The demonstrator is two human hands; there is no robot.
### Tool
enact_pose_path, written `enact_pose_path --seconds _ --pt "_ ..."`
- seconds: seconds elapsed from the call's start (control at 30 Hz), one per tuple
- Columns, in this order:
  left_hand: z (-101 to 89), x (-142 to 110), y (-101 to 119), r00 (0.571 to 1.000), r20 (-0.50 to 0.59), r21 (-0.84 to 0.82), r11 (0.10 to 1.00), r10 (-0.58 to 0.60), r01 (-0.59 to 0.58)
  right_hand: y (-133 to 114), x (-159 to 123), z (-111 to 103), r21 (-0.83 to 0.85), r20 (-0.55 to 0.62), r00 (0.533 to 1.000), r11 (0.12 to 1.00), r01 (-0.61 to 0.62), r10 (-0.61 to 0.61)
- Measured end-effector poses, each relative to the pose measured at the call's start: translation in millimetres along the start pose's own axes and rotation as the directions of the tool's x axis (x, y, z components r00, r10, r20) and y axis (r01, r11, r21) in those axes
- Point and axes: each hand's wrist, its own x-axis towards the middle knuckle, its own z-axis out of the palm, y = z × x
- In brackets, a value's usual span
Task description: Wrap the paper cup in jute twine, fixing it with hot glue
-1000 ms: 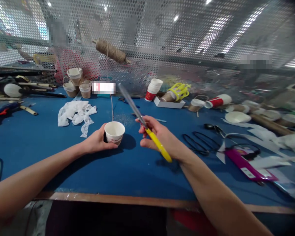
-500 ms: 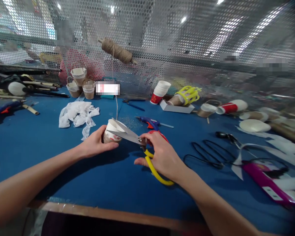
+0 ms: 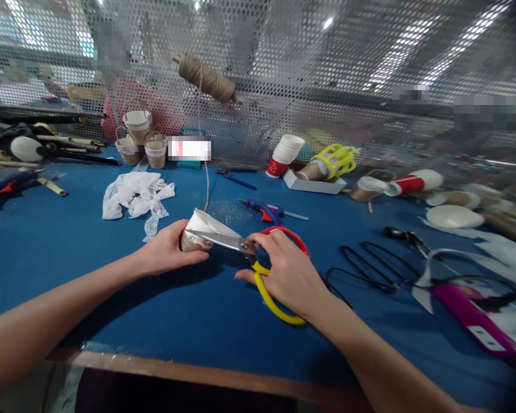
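Note:
My left hand (image 3: 168,249) is closed around a white paper cup (image 3: 200,222), its lower part wrapped in brown twine. The cup tilts toward the right, its rim pressed out of round. In my right hand (image 3: 290,274) are scissors (image 3: 226,241) with one red and one yellow handle. Their blades lie across the side of the cup, touching it just below the rim. A strand of twine (image 3: 207,186) runs down behind the cup from a spool (image 3: 207,78) hanging on the mesh.
A blue glue gun (image 3: 264,210) lies beyond my right hand. White lace (image 3: 133,195) is heaped at left, near small twine-wrapped baskets (image 3: 156,152). Stacked paper cups (image 3: 286,155) stand at the back. A black cable (image 3: 370,269) and a purple power strip (image 3: 477,315) lie at right.
My right hand has turned the scissors and brought the blades from above the table onto the cup. The upright cup has tipped to the right, and the blades have drawn closer together.

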Motion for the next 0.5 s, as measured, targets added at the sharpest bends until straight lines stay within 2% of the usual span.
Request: enact_pose_path --seconds 0.17,0.5 --pt "0.0 1.3 -4.1 1.000 -0.017 -0.012 1.000 -0.016 0.016 -0.8 0.3 -1.0 0.039 0.011 1.000 0.999 -0.022 0.022" --pt "-0.8 -1.3 1.5 0.997 -0.029 -0.013 0.997 -0.077 0.077 -4.7 1.0 -3.1 0.124 0.062 0.996 0.989 -0.078 0.070"
